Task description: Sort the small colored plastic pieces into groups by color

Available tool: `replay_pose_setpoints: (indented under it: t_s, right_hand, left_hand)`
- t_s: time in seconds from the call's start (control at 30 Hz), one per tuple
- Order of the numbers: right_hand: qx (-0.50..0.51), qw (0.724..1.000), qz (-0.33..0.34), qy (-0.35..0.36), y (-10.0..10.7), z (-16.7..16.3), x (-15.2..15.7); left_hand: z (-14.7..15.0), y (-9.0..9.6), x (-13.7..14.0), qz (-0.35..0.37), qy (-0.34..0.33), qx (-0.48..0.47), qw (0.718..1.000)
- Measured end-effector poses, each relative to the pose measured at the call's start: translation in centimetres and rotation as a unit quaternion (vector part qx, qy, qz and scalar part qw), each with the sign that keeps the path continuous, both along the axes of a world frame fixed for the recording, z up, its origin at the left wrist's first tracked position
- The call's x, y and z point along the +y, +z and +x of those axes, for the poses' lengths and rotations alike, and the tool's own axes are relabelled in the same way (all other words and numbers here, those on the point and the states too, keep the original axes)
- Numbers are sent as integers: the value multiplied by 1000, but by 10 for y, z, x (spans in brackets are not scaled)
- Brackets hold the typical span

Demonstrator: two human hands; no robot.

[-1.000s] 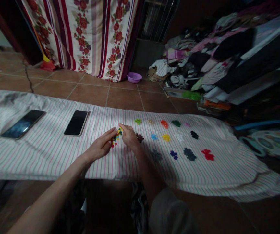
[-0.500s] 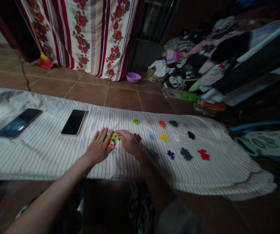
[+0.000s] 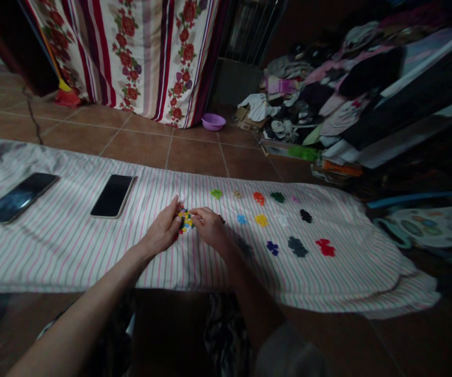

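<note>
A mixed pile of small coloured pieces lies on the striped cloth between my hands. My left hand rests on its edge along the pile's left side, fingers stretched out and holding nothing. At the right side of the pile, my right hand has its fingers curled and pressed together; whatever is in them is too small to make out. Single-colour groups lie to the right, among them light green, orange, light blue, yellow and red. My right hand partly covers a brown group.
Two phones, a larger one and a smaller one, lie on the cloth at left. Beyond the table's far edge, a purple basin stands on the tiled floor near a floral curtain. Clothes are heaped at right.
My left hand has turned from lying flat, palm down, to standing on its edge at the pile's left. My right hand stays by the pile. The view has shifted slightly.
</note>
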State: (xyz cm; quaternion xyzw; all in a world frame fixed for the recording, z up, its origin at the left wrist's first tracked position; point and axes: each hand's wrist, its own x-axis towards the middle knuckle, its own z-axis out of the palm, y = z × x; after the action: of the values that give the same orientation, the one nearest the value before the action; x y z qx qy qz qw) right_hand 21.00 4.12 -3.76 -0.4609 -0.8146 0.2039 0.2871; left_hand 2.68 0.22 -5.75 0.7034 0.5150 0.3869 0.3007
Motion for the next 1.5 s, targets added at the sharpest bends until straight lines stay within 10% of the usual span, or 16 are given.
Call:
replay_pose_setpoints:
  t_s: [0.17,0.37,0.73,1.5]
  right_hand:
    - [-3,1000,6,-3,0,0,1]
    - [38,999,-20,3,-2,2,4]
    - [39,998,-25,29,-2,9,1]
    - [52,996,10,-67,16,32,15]
  left_hand:
    - [1,0,0,29,0,64,998]
    - [7,13,0,-54,5,-90,995]
    - [-15,-8,-14,97,4,273,957]
    - [23,8,-3,158,15,310,937]
